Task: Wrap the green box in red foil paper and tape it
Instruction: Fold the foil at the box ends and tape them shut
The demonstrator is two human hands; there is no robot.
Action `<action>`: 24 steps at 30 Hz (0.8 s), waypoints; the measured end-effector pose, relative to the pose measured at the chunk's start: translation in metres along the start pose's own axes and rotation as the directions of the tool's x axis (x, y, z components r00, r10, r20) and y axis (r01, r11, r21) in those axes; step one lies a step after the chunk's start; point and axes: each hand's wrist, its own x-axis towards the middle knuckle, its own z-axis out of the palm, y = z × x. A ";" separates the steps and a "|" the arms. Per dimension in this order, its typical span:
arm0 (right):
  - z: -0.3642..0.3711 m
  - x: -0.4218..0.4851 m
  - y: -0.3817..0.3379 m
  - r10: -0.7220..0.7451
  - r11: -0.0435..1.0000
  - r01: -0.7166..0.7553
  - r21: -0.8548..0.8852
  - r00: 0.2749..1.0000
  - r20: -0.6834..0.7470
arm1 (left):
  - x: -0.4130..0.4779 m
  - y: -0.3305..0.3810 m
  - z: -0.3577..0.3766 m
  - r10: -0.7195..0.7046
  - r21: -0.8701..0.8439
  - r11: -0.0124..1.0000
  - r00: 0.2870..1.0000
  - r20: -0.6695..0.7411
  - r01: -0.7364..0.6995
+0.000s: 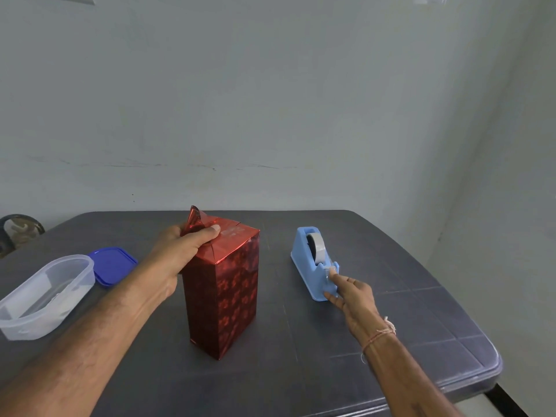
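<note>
Taping step. Left hand grip pinches the foil flap on the box, upright mid-desk. Right hand grip spread, index touching the tape end on the dispenser at 3 o'clock. Next, likely: pinch, pull, tear off.

1. The left arm reaches forward from the lower left. The left hand is curled in a grip, with the thumb lying across the top.
2. The right arm stretches forward from the lower right. The right hand points its forefinger and thumb ahead.
</note>
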 end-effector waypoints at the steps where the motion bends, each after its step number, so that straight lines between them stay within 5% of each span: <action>1: -0.001 0.000 0.002 -0.007 1.000 0.007 0.015 1.000 0.003 | 0.002 0.001 -0.002 -0.014 0.023 1.000 1.000 0.018 0.014; 14: 0.000 0.004 0.011 0.011 1.000 -0.010 0.021 1.000 -0.028 | 0.018 0.004 -0.018 -0.076 0.180 0.982 0.990 0.117 0.054; 24: -0.006 -0.018 0.027 -0.146 0.954 0.099 -0.282 0.978 -0.151 | 0.006 0.002 -0.007 -0.034 0.074 0.997 0.995 0.090 0.027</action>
